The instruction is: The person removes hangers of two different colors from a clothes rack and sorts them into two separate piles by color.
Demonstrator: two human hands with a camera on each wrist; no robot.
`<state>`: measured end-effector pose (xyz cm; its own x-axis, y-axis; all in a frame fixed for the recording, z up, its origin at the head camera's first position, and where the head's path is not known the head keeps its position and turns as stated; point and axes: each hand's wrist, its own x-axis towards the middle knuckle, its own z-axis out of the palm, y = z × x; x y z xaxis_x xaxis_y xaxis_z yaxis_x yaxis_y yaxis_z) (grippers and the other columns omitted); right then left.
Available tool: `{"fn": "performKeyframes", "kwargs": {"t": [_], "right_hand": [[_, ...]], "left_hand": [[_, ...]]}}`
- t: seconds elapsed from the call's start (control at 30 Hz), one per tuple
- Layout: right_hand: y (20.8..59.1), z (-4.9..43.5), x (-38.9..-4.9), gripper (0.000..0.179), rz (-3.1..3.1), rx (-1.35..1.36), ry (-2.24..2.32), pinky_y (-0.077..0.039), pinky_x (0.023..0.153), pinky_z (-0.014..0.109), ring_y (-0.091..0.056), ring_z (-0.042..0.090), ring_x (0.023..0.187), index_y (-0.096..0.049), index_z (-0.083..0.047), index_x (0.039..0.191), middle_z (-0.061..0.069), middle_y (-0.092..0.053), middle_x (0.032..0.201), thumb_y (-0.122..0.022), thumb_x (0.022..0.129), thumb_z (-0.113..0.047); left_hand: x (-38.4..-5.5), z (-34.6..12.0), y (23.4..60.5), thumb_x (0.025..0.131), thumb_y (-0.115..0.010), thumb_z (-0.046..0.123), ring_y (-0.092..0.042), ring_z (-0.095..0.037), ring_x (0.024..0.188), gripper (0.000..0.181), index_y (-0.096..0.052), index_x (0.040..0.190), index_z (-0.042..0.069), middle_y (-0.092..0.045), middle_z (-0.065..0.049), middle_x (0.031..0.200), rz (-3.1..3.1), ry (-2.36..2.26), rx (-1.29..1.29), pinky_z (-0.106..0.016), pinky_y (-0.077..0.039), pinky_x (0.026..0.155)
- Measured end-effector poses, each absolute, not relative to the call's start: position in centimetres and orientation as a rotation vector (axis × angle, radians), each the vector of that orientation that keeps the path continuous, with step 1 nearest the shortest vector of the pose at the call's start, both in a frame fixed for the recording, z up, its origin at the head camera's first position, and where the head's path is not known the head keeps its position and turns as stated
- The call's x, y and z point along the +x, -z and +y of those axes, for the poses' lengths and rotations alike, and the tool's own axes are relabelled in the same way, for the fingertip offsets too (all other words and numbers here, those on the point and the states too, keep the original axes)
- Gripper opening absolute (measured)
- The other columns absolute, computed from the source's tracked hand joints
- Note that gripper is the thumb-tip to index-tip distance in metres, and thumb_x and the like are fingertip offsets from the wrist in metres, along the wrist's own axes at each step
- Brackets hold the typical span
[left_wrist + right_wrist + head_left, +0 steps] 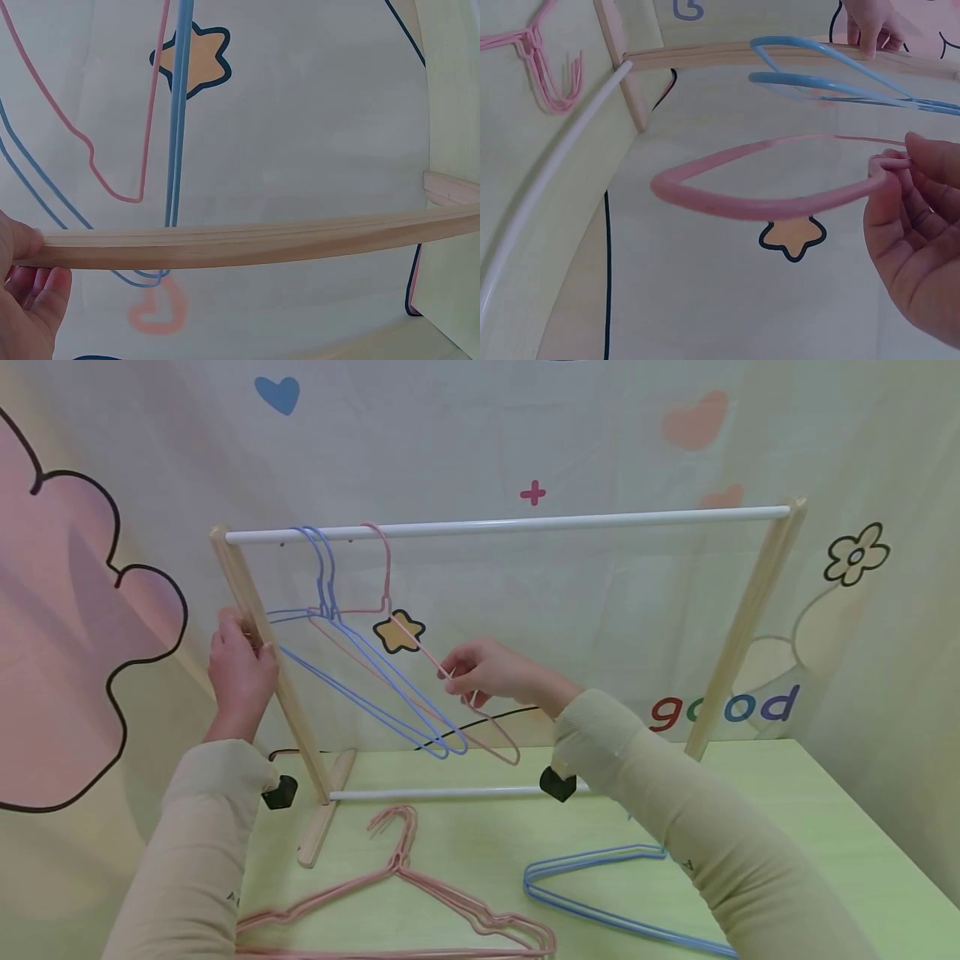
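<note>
A pink clothes hanger [420, 645] hangs by its hook from the white rail [525, 525] of a wooden rack. My right hand [498, 675] pinches its sloping shoulder near the notch, also plain in the right wrist view, where the pink hanger [735, 206] comes close to the camera. To its left, two blue hangers [375, 664] hang side by side on the same rail. My left hand [242, 668] grips the rack's left wooden post [288, 710]; in the left wrist view thumb and fingers wrap the post [225, 246].
Several pink hangers [397, 870] lie stacked on the pale green table [465, 835] in front. Blue hangers [592, 860] lie at right, partly behind my right sleeve. A lower white bar [450, 793] joins the posts. Behind hangs a printed curtain [465, 435].
</note>
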<state>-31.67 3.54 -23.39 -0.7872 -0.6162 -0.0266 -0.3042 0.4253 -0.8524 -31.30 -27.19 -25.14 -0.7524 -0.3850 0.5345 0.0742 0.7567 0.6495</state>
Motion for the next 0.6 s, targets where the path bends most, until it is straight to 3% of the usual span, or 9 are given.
{"fn": "performKeyframes", "kwargs": {"t": [0.33,0.6], "right_hand": [[23.2,3.4,-31.6,0.009,2.340,-0.764,1.317,-0.047,0.054,0.023,-0.049,0.014,0.057,-0.051,0.001,0.092,0.004,-0.050,0.072,-0.054,0.084,-0.001],[22.2,3.9,-31.3,0.015,2.385,-0.773,1.334,-0.048,0.055,0.024,-0.050,0.014,0.057,-0.050,0.006,0.096,0.004,-0.050,0.071,-0.054,0.084,0.000]], "left_hand": [[-31.3,-27.2,25.1,0.088,-0.045,0.009,-0.045,-0.038,0.100,0.028,-0.032,0.111,0.000,-0.044,-0.023,0.109,-2.280,0.893,0.230,-0.049,-0.037,0.084],[-31.3,-27.3,25.2,0.088,-0.045,0.008,-0.044,-0.038,0.100,0.028,-0.032,0.111,0.000,-0.045,-0.023,0.108,-2.272,0.882,0.225,-0.049,-0.036,0.084]]}}
